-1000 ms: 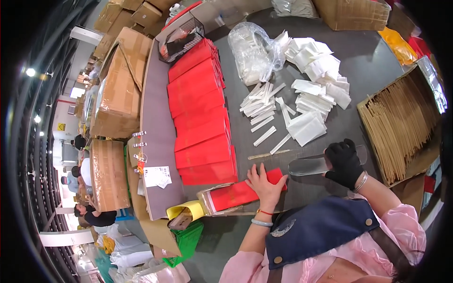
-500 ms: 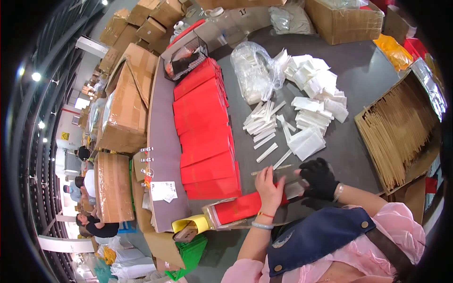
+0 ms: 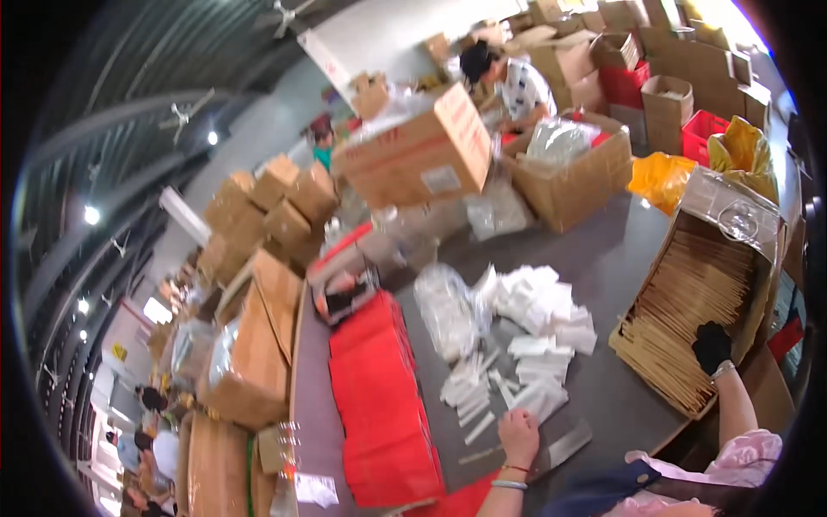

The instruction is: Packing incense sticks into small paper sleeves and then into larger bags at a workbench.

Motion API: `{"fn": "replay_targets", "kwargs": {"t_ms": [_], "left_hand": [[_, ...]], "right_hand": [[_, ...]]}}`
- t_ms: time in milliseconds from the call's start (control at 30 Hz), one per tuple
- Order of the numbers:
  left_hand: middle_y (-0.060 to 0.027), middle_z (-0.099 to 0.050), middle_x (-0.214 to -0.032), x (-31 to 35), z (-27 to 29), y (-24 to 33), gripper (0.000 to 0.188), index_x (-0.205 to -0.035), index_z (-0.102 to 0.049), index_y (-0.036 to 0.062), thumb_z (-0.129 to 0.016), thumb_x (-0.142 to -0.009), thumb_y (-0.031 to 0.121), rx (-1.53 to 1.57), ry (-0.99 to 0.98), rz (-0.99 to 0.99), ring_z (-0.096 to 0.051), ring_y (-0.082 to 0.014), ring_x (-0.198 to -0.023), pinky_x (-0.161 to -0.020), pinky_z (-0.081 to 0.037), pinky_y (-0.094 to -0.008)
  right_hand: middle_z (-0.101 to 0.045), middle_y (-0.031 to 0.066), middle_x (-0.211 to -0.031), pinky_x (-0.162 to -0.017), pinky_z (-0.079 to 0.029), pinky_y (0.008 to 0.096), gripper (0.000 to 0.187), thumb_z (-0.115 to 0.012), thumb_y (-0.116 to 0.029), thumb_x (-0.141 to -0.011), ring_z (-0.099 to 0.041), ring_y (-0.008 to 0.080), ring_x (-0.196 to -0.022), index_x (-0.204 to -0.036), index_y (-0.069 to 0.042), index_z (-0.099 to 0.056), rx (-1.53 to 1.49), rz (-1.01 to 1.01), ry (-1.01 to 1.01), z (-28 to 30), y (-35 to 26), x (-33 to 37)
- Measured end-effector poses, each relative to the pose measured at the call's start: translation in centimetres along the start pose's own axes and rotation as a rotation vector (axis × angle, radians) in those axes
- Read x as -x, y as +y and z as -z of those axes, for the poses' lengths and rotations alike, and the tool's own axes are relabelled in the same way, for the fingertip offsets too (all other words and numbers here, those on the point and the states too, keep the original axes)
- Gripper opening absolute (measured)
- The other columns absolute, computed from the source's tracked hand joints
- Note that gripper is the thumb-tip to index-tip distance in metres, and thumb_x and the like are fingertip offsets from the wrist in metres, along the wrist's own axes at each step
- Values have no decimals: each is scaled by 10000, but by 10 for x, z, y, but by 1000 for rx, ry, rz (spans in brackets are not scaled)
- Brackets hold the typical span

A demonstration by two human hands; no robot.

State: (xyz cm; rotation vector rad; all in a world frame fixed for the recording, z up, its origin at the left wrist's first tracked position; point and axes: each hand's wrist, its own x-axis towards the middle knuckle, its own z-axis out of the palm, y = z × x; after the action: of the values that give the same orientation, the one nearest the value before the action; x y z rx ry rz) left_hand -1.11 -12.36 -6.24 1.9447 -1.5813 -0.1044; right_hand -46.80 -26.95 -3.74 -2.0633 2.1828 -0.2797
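Note:
My bare left hand [image 3: 519,437] has its fingers curled together at the near edge of the white flat packets [image 3: 541,398]; whether it pinches one is hidden. To its left lie narrow white strips [image 3: 461,392]. Below my left wrist is a red sleeve [image 3: 469,498], partly cut off by the lower edge. A clear plastic strip [image 3: 568,445] lies to the right of that hand. My right hand [image 3: 712,346], in a black glove, reaches over thin brown sticks [image 3: 689,297] in an open cardboard box [image 3: 642,297]. Its fingers merge into one dark shape.
A long overlapping row of red sleeves [image 3: 379,405] covers the table's left side, with a wire basket [image 3: 346,293] behind it. A clear bag [image 3: 445,312] lies mid-table. Cartons [image 3: 568,172] and an orange bag [image 3: 659,179] stand at the back. A person [image 3: 521,90] bends over farther away.
The view has tilted up and swung right. My right hand has left the plastic strip and red sleeve and moved right to the box of sticks. My left hand has moved to the white packets.

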Motion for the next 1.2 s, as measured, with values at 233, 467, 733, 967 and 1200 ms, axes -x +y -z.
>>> {"fn": "replay_targets", "kwargs": {"t_ms": [233, 467, 733, 967, 1200], "left_hand": [[-157, -580, -938, -10, -7, 6, 277, -879, -609, 93, -742, -745, 296, -23, -32, 15, -566, -359, -893, -766, -466, -466], [-99, -618, -829, -22, 6, 14, 211, -838, -613, 102, -728, -768, 265, -32, -75, 0, -593, -336, -787, -692, -474, -450], [-102, -707, -766, -10, 75, 14, 225, -940, -719, 27, -771, -788, 184, 437, -230, 318, -660, -132, -678, -653, -512, -270], [-94, -680, -819, 46, 76, 15, 210, -905, -725, 113, -711, -774, 276, -2, -476, -76, -642, -278, -790, -702, -502, -401], [-51, -623, -769, 75, 68, 14, 232, -878, -720, 191, -735, -732, 370, -39, -255, -30, -589, -273, -786, -650, -461, -420]], "right_hand": [[-582, 118, -1305, -1039, -388, 380, 344, -548, -170, -882, -510, 285, -1229, -1184, -34, -640, 82, -117, -245, 74, -51, 20], [-583, 199, -1256, -1001, -422, 373, 376, -554, -99, -897, -546, 325, -1186, -1260, -3, -551, -76, -117, 272, -29, 29, -7], [-551, 218, -1317, -1051, -386, 360, 350, -484, -143, -979, -513, 327, -1238, -1281, 25, -537, -344, -163, 181, 21, -16, 16], [-651, 193, -888, -775, -478, 419, 137, -575, -113, -869, -615, 376, -884, -920, -28, -670, -435, 285, 185, 32, -127, 62], [-600, 144, -764, -666, -491, 399, 180, -647, -127, -807, -615, 330, -751, -974, -104, -712, -568, 740, -188, 17, -194, 74]]}}
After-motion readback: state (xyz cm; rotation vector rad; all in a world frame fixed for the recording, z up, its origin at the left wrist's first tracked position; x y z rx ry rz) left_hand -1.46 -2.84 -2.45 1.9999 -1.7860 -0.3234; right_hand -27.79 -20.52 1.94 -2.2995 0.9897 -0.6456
